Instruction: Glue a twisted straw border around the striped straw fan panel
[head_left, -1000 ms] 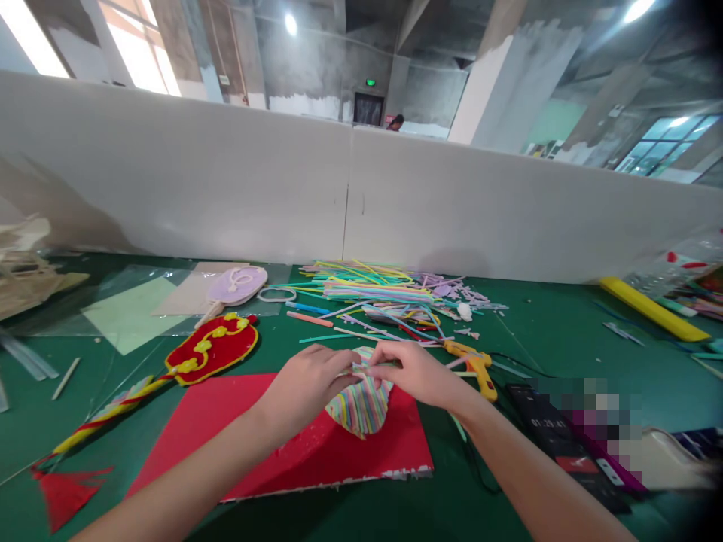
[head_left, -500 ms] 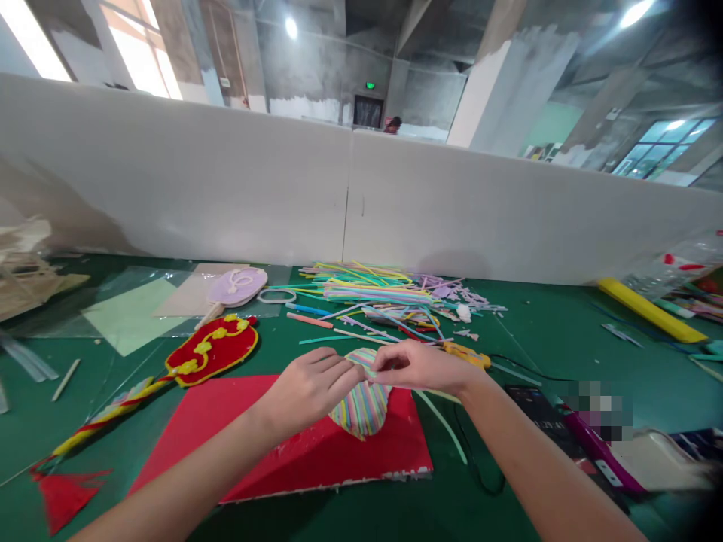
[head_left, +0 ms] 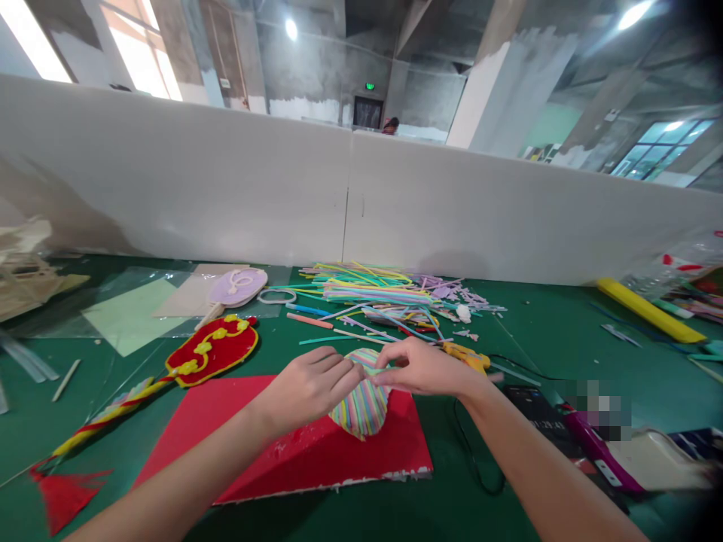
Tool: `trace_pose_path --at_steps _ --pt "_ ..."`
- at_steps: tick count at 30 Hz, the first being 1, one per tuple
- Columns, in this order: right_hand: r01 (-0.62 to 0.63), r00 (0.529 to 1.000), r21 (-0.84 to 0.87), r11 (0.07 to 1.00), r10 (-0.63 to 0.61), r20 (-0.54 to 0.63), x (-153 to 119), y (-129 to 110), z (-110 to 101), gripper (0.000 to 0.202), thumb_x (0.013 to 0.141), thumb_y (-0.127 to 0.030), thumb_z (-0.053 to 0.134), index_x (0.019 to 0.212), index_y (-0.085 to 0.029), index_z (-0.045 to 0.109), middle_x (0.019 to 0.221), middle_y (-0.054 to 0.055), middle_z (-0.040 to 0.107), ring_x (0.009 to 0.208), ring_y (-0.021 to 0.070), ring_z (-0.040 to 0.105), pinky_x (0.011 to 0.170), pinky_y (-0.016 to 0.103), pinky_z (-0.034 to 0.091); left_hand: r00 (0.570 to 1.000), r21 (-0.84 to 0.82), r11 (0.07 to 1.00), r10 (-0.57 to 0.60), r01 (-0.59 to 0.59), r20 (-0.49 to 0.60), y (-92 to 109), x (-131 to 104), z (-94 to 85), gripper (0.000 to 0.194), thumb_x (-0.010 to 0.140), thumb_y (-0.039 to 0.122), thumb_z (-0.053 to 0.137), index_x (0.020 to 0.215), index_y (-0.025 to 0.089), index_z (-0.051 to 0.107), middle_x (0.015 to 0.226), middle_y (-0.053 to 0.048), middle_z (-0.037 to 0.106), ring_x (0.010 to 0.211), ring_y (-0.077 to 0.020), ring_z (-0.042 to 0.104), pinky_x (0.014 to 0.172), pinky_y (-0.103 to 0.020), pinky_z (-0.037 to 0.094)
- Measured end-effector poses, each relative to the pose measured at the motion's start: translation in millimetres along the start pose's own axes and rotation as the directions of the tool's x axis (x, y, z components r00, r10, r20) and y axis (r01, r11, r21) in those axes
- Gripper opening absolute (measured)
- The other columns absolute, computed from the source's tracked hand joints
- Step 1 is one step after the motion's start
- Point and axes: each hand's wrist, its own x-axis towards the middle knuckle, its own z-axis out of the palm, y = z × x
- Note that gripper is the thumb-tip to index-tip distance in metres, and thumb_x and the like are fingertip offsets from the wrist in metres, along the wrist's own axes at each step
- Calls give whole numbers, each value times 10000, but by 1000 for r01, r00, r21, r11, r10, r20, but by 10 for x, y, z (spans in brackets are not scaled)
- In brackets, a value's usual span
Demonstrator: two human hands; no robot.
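A rounded piece covered in pastel stripes [head_left: 361,406] lies over the red board [head_left: 254,444]. My left hand [head_left: 319,384] is closed, its fingertips pressed on the upper left part of the striped piece. From the right, my right hand [head_left: 415,366] pinches at the piece's upper middle, thumb and forefinger close together around a small greenish strip. The two hands' fingertips nearly meet there. How the strip is joined to the piece is hidden by my fingers.
Behind lie a pile of pastel strips [head_left: 378,290] and an orange-handled tool [head_left: 466,355]. A red fan [head_left: 218,352] and lilac fan [head_left: 237,287] are at left, a phone [head_left: 542,421] and yellow bar [head_left: 649,310] at right.
The long pale green strip that hung below my right hand no longer shows there. My right hand has shifted slightly, and a pinkish end now shows beyond its wrist.
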Motion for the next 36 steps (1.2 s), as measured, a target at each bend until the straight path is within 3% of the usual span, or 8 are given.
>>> trace_pose_path --at_steps 4,7,11,14,19,23,29,36 --pt "36 986 -120 992 -55 -158 -39 -65 90 226 834 -393 609 741 -198 673 685 -14 618 633 125 500 588 245 325 992 -15 997 -75 77 106 32 -20 30 223 956 122 351 897 139 565 735 -40 640 629 -150 600 603 -271 468" --pt "30 963 -233 972 -90 -253 -49 -91 147 201 871 -338 573 754 -214 679 746 10 675 703 156 574 641 257 353 895 -225 877 -369 424 249 62 -16 75 229 930 129 357 846 167 567 673 -14 630 577 -136 584 544 -240 426" --pt "55 929 -371 927 -183 -320 -38 -81 196 185 896 -352 548 844 -232 678 840 32 705 779 183 620 677 266 364 570 -608 101 -494 788 656 40 21 153 277 909 287 366 676 183 472 515 31 544 483 -123 566 523 -227 438" --pt "44 933 -349 936 -163 -320 -43 -78 195 161 885 -334 569 830 -226 675 831 23 706 777 177 620 683 264 365 528 -610 -197 -346 768 776 1 38 168 336 887 419 400 656 180 454 504 30 529 453 -128 556 523 -255 462" --pt "18 975 -164 986 -54 -216 -42 -53 118 218 853 -327 597 686 -198 650 676 -5 660 660 141 567 613 249 343 694 -482 500 -523 720 494 37 21 64 152 898 310 503 945 184 572 821 -24 688 733 -165 641 610 -242 437" --pt "44 994 -18 999 -45 -98 12 13 70 234 822 -382 614 707 -180 644 639 -11 622 624 128 529 561 239 332 925 -192 922 -287 337 248 80 -13 26 103 940 190 447 951 175 548 817 -28 680 710 -165 640 605 -256 429" --pt "82 997 203 976 -80 -21 54 52 70 293 787 -448 646 697 -169 655 639 -9 636 605 112 513 566 231 347 996 68 996 -61 56 71 67 -1 27 164 944 90 366 974 113 526 730 -36 642 632 -155 617 571 -264 430" --pt "72 974 40 997 -62 -216 -1 30 137 201 797 -391 660 777 -194 693 729 -14 670 664 119 542 609 232 361 956 -69 973 -204 222 211 83 -36 84 187 926 101 371 905 146 551 684 -21 640 576 -160 601 529 -264 407"
